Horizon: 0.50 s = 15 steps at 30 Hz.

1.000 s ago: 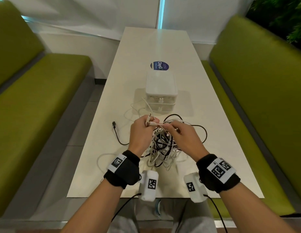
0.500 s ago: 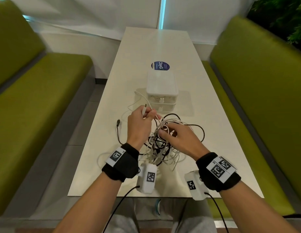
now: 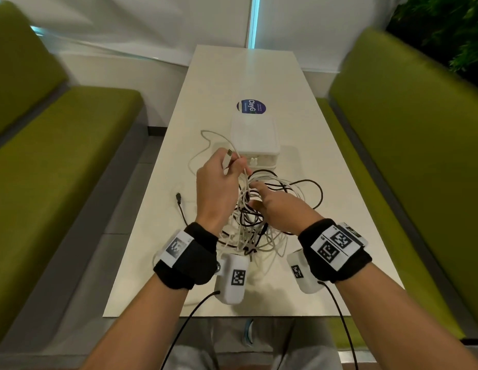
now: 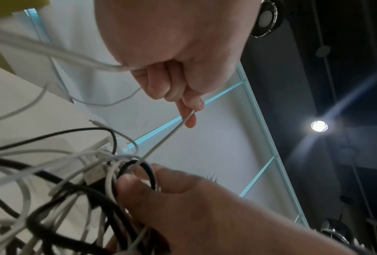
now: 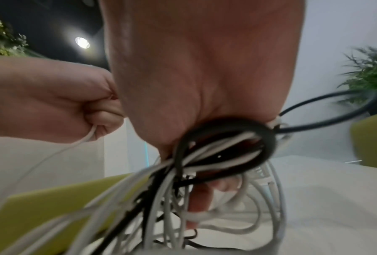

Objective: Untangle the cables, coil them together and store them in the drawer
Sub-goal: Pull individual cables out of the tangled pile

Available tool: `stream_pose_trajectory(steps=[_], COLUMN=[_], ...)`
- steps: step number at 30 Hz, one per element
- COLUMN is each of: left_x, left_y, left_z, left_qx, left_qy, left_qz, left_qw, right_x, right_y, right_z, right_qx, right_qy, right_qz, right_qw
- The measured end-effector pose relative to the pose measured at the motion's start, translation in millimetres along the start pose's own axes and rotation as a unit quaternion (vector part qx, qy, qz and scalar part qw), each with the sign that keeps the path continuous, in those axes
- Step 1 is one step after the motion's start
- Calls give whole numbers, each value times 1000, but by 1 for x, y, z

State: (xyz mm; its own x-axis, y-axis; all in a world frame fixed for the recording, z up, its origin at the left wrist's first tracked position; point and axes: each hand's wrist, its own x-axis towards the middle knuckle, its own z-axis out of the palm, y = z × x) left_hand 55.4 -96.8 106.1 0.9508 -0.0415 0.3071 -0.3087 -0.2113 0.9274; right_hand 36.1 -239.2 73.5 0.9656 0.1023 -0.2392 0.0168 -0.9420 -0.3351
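A tangle of white and black cables (image 3: 259, 209) lies on the white table (image 3: 259, 297) in front of me. My left hand (image 3: 219, 180) is raised above the tangle and pinches a thin white cable (image 4: 178, 126) near its USB plug (image 3: 228, 153); the cable runs taut down into the tangle. My right hand (image 3: 280, 209) grips a bunch of black and white cable loops (image 5: 226, 148) in the middle of the tangle (image 4: 73, 189). A small white drawer box (image 3: 255, 138) stands just beyond the cables, its drawers closed.
A black cable end with a plug (image 3: 179, 197) trails off to the left of the tangle. A round blue sticker (image 3: 251, 106) lies behind the box. Green benches (image 3: 59, 156) flank the table on both sides, the other bench (image 3: 408, 145) at the right.
My left hand has lifted away from the right hand, up and towards the box, drawing the white cable end out of the tangle. My right hand has moved down into the cable loops.
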Motion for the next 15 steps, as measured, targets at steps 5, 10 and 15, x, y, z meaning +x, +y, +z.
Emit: stream_pose_trajectory(steps=[5,10,15], left_x=[-9,-5,-3], left_y=[10,7,-15], left_z=[1,-11,-19], left_qx=[-14,-82,-45], left_qy=[1,38,-17], left_qz=[9,2,-33], left_qw=[1000,996,998], right_x=[3,-3,-9], right_y=[-9,-5,-14], right_z=[-5,-19,-2], right_qx=[10,208,206], right_qy=[-11,55,198], right_qz=[34,5,-11], right_qw=[999,977,958])
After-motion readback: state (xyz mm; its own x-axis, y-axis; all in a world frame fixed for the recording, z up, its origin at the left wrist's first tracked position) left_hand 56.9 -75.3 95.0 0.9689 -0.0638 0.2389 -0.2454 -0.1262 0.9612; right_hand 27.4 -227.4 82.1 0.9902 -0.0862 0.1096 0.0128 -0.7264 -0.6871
